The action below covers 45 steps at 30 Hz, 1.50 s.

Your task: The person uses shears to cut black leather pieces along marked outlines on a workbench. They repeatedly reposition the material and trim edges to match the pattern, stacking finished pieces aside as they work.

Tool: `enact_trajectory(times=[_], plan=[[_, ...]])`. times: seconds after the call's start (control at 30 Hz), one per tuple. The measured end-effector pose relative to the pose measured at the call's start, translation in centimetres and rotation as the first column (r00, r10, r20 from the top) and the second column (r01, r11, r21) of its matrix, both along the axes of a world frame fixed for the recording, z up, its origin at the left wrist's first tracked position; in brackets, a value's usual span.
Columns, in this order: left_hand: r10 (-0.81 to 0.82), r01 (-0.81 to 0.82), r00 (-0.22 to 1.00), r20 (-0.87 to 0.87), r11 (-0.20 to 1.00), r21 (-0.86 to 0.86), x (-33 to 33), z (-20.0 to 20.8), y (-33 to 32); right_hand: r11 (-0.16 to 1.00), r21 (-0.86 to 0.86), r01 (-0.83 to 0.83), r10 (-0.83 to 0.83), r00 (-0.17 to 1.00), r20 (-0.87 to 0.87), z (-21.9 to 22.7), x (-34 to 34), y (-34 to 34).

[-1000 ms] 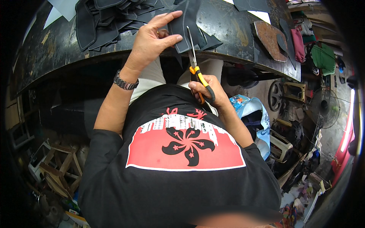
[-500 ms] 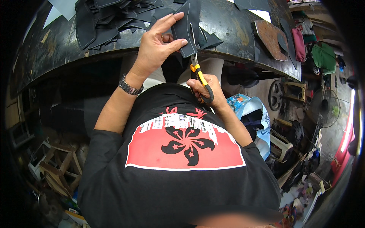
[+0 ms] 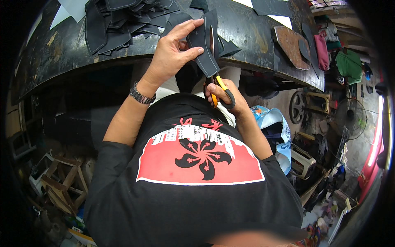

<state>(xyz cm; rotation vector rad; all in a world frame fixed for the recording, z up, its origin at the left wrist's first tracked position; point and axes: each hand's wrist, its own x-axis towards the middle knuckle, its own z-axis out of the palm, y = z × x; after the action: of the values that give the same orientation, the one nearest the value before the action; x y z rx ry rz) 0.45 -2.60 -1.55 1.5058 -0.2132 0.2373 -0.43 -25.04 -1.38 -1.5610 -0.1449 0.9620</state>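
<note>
Left hand [image 3: 170,55] pinching dark stitched leather piece [image 3: 204,45] above worn black workbench [image 3: 61,53]; right hand [image 3: 226,94] clenched around yellow-handled scissors [image 3: 216,78]. Risk: blade nicking left fingertips, or straying off stitch line.

Dark worn workbench [image 3: 61,53] carries piled dark cut pieces [image 3: 119,20] (overlapping); brown piece [image 3: 290,45].
</note>
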Motion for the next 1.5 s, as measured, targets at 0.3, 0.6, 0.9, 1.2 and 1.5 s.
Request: enact_trajectory(times=[0.3,0.6,0.9,1.2,1.5], plan=[[0.037,-0.041,0.999,-0.039,0.993,-0.115,-0.4,-0.5,-0.6,0.981,-0.116,0.153,-0.152,0.988,0.013,-0.9,-1.8,0.4],[0.102,-0.102,0.995,0.001,0.995,0.008,0.3,-0.6,-0.2,0.985,-0.144,0.095,-0.095,0.995,0.007,-0.3,-0.9,0.3],[0.079,-0.079,0.997,-0.026,0.996,-0.036,-0.4,-0.4,-0.5,0.993,-0.102,0.064,-0.058,0.997,0.055,-0.6,-0.4,0.2],[0.128,-0.13,0.991,-0.023,0.989,-0.066,-0.4,-1.3,-1.1,0.96,-0.245,0.138,-0.124,0.99,0.074,-0.1,-1.7,0.9],[0.112,-0.115,0.993,-0.028,0.985,-0.131,-1.5,-1.2,-2.1,0.985,-0.128,0.115,-0.1,0.988,0.121,-0.5,-0.2,1.4]])
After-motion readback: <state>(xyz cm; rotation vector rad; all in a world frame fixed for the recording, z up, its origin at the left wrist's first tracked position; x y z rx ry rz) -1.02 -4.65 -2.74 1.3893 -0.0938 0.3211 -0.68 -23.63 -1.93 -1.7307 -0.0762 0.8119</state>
